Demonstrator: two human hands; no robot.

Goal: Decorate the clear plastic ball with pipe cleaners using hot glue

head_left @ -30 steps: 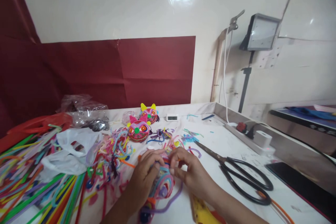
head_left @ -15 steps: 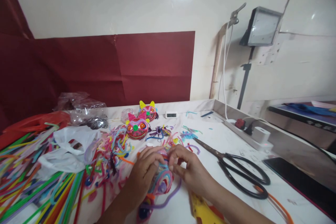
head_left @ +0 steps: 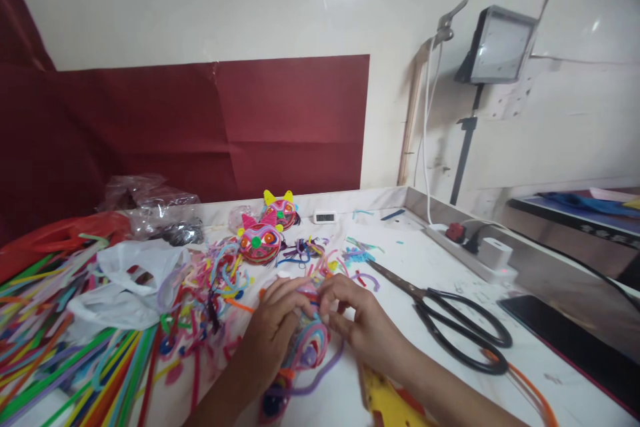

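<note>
Fingers [head_left: 327,310] of both your hands pinch a coiled pipe-cleaner piece [head_left: 309,340] at the middle of the white bench [head_left: 425,260]: your left hand [head_left: 273,330] curls over its left side, your right hand [head_left: 363,327] nips its upper edge between thumb and forefinger, and a loose purple tail trails from the coil toward you. Just right of your right hand, black scissors [head_left: 450,323] lie flat on the bench, blades pointing away toward the wall. Behind the coil, two finished cat-face ornaments [head_left: 260,243] sit side by side amid a scatter of short coloured offcuts [head_left: 215,280]. Long pipe cleaners [head_left: 60,360] in many colours fan across the left of the bench, partly under a white plastic bag [head_left: 130,287], with a red bag [head_left: 65,233] and a clear bag [head_left: 155,203] farther back. A small white digital clock [head_left: 325,217] stands near the rear edge, a yellow object [head_left: 385,403] lies beneath your right forearm, and a dark phone [head_left: 565,340] rests well to the right.
</note>
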